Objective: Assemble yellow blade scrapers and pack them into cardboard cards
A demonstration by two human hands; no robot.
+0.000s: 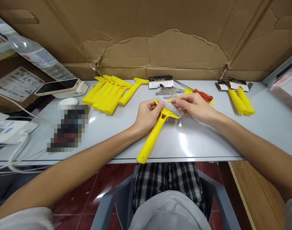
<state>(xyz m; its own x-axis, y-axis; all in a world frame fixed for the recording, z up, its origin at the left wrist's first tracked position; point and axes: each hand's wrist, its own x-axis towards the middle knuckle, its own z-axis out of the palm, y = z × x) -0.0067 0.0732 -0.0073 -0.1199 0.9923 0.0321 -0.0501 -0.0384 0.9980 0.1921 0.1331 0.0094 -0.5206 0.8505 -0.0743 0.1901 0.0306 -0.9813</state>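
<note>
A yellow scraper (151, 139) is held above the table's front part, its handle pointing down toward me. Across its head lies a flat metal strip (169, 106). My left hand (146, 115) is closed around the scraper head, thumb pressed on the strip's left part. At the strip's right side, my right hand (196, 105) has its fingers pinched together; what they hold is too small to make out. Just behind the hands lie loose metal strips (168, 92), a printed card (160, 82) and a screwdriver with a red handle (203, 95).
Several yellow scraper handles (107, 95) lie at the back left, with a single one (133, 91) beside them. Two carded scrapers (242, 99) rest at the right. A phone (58, 87), cables and a plastic bottle (40, 54) occupy the left. Cardboard (160, 32) walls the back.
</note>
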